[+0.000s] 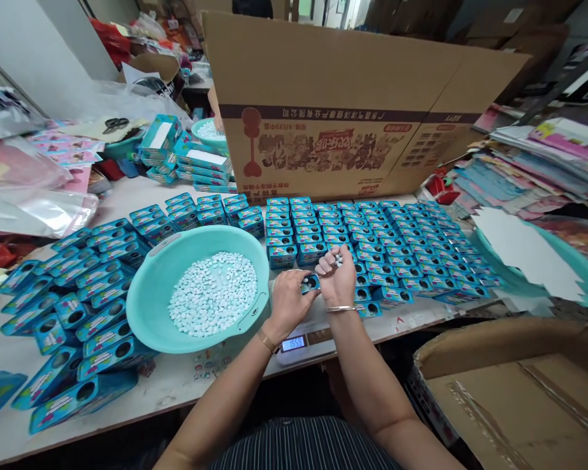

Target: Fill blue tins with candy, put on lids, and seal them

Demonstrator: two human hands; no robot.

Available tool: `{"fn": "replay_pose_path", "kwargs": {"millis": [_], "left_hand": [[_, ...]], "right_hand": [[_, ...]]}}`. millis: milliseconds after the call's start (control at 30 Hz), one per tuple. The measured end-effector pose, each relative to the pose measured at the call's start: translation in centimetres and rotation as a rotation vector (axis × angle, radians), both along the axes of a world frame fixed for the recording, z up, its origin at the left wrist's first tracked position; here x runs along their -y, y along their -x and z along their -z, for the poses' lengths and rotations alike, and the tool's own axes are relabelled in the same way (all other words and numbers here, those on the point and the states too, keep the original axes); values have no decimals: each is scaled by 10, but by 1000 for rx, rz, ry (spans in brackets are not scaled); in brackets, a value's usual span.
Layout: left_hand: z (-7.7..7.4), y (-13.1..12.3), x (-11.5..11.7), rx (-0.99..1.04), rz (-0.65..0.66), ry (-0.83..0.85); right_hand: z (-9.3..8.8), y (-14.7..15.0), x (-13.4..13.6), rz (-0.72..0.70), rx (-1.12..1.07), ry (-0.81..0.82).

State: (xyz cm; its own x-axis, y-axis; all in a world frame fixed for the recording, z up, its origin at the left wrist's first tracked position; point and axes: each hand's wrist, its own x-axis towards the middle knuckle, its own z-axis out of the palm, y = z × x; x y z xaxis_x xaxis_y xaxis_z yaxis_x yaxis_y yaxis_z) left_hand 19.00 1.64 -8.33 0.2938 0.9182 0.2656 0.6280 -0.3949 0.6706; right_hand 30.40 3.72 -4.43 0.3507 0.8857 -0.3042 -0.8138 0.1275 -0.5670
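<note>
In the head view, we see our left hand (291, 294) at a small blue box (311, 282) just right of the basin, its fingers closed around the box's side with the thumb along the near edge. The box's round opening faces up, with pale pieces showing at it. We cannot tell whether the box rests on the scale (294, 343) or is held above it; the scale's lit display faces us.

Our right hand (338, 281) is palm up right beside the box, its fingers curled inward over a few white pieces (338, 260). A metal bangle (342, 308) circles that wrist.

To our left, the turquoise basin (144, 316) holds a wide spread of loose pale tablets (215, 287). Blue boxes with round holes stand on the tabletop (176, 385) in a loose left group (85, 287) and in tight right-hand rows (382, 248). Behind those rows stands a big printed carton (367, 78); past its left edge, another person's hand (215, 108) is partly hidden near a second basin (198, 134).
</note>
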Motion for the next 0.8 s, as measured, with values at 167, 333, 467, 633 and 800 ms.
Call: {"fn": "replay_pose_path", "kwargs": {"millis": [167,333,467,633,800], "left_hand": [[-15,23,15,160,17,-129],[-32,55,28,224,-78,-242],[-31,69,30,233,-123,-274],[-27,70,32,208,-109,-287],[-26,62,30,119,-84,-283]], "right_hand": [[-4,-36,9,-87,-264,-88],[-5,-64,29,-69,-324,-197],[-7,-69,40,-60,-348,-227],[-11,-70,49,-37,-319,-230],[-12,-69,54,-22,-281,-222]]}}
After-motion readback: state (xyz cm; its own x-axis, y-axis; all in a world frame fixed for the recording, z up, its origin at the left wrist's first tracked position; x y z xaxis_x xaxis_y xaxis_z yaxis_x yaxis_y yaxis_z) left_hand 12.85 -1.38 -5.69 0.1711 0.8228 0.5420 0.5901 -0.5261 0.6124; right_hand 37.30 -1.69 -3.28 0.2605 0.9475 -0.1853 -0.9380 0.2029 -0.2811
